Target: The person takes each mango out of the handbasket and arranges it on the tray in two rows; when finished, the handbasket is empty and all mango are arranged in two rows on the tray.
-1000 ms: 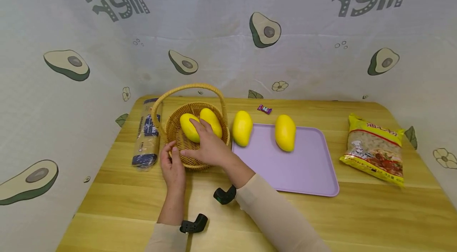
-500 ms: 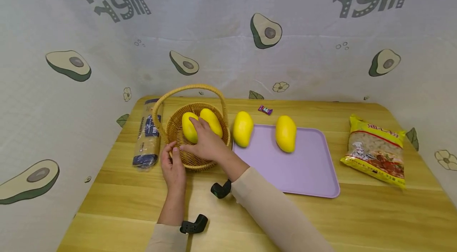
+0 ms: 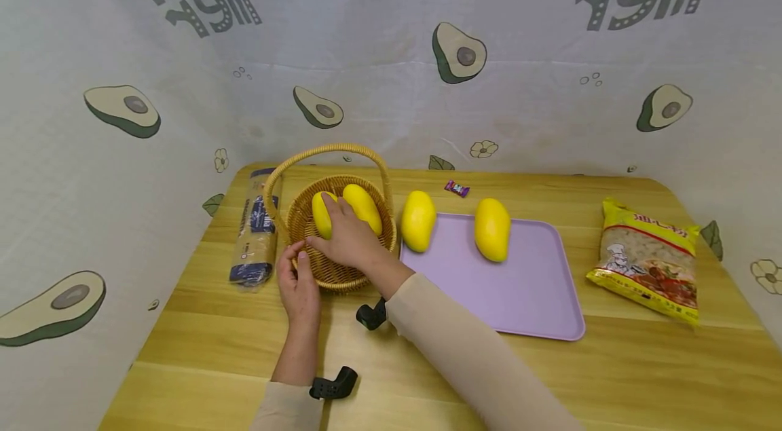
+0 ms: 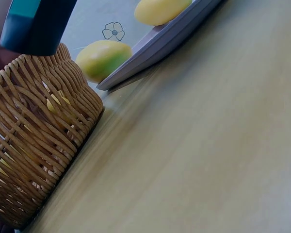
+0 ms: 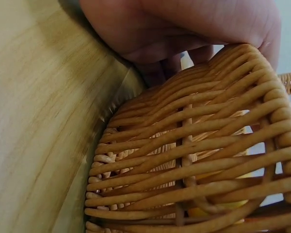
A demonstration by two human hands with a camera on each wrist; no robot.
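A round wicker basket [image 3: 342, 286] with a tall handle stands on the table, two yellow mangoes inside it. My right hand [image 3: 352, 239] reaches over the front rim and holds the left mango [image 3: 319, 215], fingers across its top and thumb toward the near side. Much of that mango is hidden under the hand. The other mango [image 3: 363, 209] leans at the basket's right side. My left hand [image 3: 299, 292] grips the basket's front left rim; in the right wrist view its thumb hooks over the woven edge. The left wrist view shows the basket wall [image 4: 41, 131] from low down.
A lilac tray [image 3: 519, 309] lies right of the basket, with one mango [image 3: 491, 229] on it and another mango [image 3: 418, 221] at its left corner. A wrapped pasta pack [image 3: 252, 234], a small purple candy [image 3: 457, 188] and a yellow food bag [image 3: 649, 261] lie around.
My right hand has moved slightly left and inward over the basket, and the mango under it has turned more upright. The left hand stays at the rim.
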